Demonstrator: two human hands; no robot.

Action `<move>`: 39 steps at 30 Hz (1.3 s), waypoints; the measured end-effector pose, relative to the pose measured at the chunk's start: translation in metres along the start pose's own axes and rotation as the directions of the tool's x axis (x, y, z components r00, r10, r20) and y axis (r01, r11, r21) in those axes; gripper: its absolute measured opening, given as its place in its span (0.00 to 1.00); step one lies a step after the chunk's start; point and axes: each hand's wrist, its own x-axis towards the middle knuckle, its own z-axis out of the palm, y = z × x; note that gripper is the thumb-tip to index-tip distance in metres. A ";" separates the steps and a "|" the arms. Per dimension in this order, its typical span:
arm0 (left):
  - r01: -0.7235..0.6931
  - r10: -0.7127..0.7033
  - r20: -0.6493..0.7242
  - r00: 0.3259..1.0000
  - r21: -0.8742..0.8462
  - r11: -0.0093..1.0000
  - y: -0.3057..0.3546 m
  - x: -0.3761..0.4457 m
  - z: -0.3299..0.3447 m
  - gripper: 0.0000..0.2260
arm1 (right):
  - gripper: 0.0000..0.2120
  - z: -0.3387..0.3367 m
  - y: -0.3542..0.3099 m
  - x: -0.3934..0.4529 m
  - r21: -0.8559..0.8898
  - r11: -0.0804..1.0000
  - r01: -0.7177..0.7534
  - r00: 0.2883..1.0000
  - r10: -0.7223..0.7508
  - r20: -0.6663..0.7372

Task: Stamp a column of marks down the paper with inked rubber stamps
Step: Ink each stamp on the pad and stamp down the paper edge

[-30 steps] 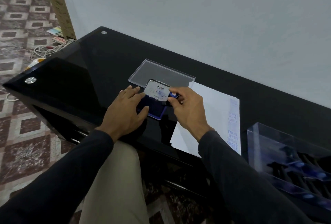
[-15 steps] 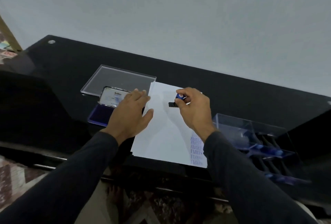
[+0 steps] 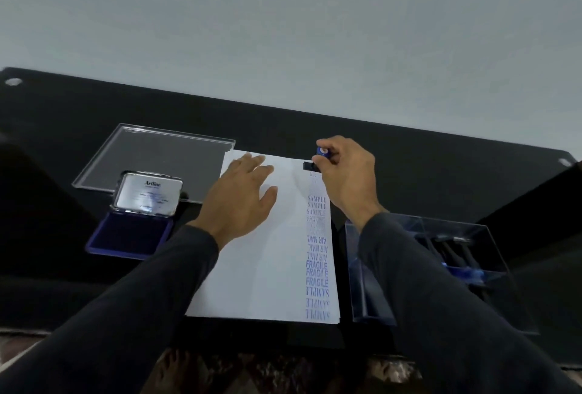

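A white sheet of paper (image 3: 267, 261) lies on the black glass table (image 3: 441, 166). Down its right edge runs a column of blue marks (image 3: 317, 264) reading SAMPLE, AIR MAIL and FRAGILE. My right hand (image 3: 349, 179) grips a rubber stamp (image 3: 316, 159) with a blue knob, its black base at the top right corner of the sheet, above the column. My left hand (image 3: 242, 198) lies flat on the upper left part of the paper, fingers straight. The blue ink pad (image 3: 132, 236) sits open to the left, its silver lid raised.
A clear acrylic lid (image 3: 157, 154) lies flat behind the ink pad. A clear plastic box (image 3: 371, 292) with several blue-handled stamps stands right of the paper, under my right forearm. A grey wall rises behind the table.
My right hand carried the stamp from the ink pad across to the top right corner of the paper. My left hand left the pad and now lies on the sheet. The view swung right.
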 end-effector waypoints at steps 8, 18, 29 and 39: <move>0.007 -0.006 0.033 0.999 -0.017 1.000 -0.004 0.033 0.017 0.22 | 0.13 0.016 0.010 0.027 -0.018 1.000 -0.021 0.999 0.022 0.044; -0.008 0.006 0.069 0.998 0.031 0.999 -0.014 0.044 0.034 0.23 | 0.15 0.030 0.011 0.038 -0.018 0.998 -0.058 0.993 0.059 0.100; -0.050 0.048 0.035 0.998 0.082 0.995 -0.014 0.044 0.039 0.22 | 0.16 0.034 0.008 0.038 -0.015 0.999 -0.043 0.991 0.045 0.123; -0.032 0.028 0.043 0.999 0.099 0.995 -0.013 0.044 0.039 0.23 | 0.17 0.037 0.006 0.039 -0.045 0.998 -0.053 0.987 0.059 0.148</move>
